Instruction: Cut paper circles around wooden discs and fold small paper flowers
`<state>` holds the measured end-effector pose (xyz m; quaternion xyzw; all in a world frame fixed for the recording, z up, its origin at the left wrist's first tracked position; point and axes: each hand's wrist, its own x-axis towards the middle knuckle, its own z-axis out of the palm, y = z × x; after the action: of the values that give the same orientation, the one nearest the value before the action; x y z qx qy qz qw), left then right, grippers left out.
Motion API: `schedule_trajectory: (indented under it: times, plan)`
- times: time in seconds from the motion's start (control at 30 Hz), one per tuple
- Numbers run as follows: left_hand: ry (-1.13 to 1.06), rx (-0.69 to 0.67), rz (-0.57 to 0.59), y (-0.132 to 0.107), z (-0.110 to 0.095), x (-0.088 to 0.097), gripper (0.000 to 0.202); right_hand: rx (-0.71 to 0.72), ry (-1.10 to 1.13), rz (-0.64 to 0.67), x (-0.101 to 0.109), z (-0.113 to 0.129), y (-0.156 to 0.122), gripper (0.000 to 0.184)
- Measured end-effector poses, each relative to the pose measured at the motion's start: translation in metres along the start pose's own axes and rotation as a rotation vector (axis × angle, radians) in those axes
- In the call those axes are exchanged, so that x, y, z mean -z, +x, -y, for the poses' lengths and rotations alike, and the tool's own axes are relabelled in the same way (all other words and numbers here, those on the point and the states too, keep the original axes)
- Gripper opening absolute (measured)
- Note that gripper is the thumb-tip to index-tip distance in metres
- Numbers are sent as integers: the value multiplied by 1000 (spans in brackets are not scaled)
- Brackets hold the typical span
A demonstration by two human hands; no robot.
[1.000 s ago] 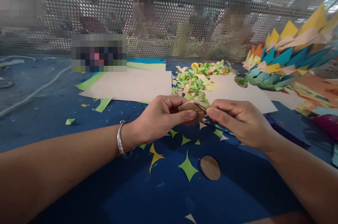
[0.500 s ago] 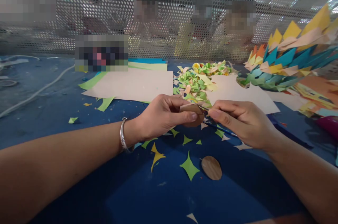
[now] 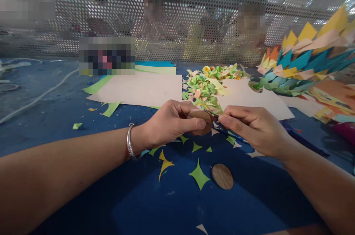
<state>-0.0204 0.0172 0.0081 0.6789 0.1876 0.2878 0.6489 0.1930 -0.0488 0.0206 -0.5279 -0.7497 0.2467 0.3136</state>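
My left hand (image 3: pixel 173 122) is closed on a round brown disc (image 3: pixel 203 126), thumb on its face and fingers behind. A pale piece of paper (image 3: pixel 197 110) shows along the disc's upper edge. Pinched in my right hand (image 3: pixel 251 126) is a thin dark tool (image 3: pixel 213 115), its tip close to that edge; its kind is too small to tell. Below, a second brown disc (image 3: pixel 222 176) lies flat on the blue table (image 3: pixel 155 205), beside a green four-pointed paper scrap (image 3: pixel 199 174). Something thin and blue (image 3: pixel 234 136) lies partly hidden under my right hand.
A heap of green and yellow paper scraps (image 3: pixel 205 85) lies beyond my hands. Pale paper sheets (image 3: pixel 144 87) are at left, another cut sheet (image 3: pixel 246 96) at right. A layered paper model (image 3: pixel 305 57) stands far right. A perforated metal screen (image 3: pixel 172 17) closes the back.
The brown disc in my left hand has shifted slightly left, away from my right fingers. More of the dark tool shows between the hands. The things on the table lie as before.
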Motion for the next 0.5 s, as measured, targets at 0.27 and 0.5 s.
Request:
schedule_trajectory:
  times: [0.27, 0.5]
  plan:
    - [34, 53, -20, 0, -4, 0, 10, -25, 59, -14, -1, 2, 1, 46]
    - [87, 64, 11, 2, -4, -3, 10, -110, 210, -71, -11, 2, 4, 35]
